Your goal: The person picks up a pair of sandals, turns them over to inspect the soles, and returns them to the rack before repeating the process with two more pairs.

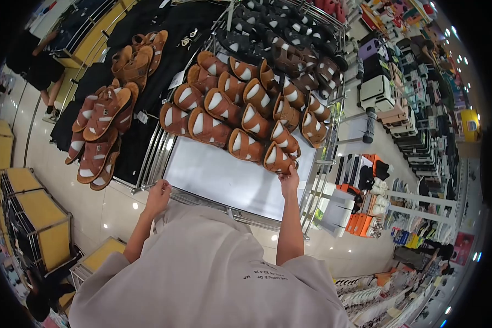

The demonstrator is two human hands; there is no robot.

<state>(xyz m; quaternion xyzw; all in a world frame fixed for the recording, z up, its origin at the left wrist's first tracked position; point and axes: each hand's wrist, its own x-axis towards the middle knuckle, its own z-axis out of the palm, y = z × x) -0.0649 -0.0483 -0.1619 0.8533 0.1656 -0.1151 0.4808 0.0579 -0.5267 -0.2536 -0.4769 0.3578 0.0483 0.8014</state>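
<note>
My right hand (290, 181) is closed on the near end of a brown sandal (279, 158) at the front right of the display. Rows of similar brown sandals (222, 104), several stuffed with white paper, lie behind it on a white board (218, 175). My left hand (158, 197) is beside the front left corner of the metal rack (154, 164), its fingers curled. Whether that hand holds anything, I cannot make out.
Black sandals (257, 33) fill the far end of the rack. To the left, brown sandals (106, 112) are stacked on black cloth. Shoe boxes (358, 223) and suitcases (377, 93) stand on the right. A person in dark clothes (38, 71) is at far left.
</note>
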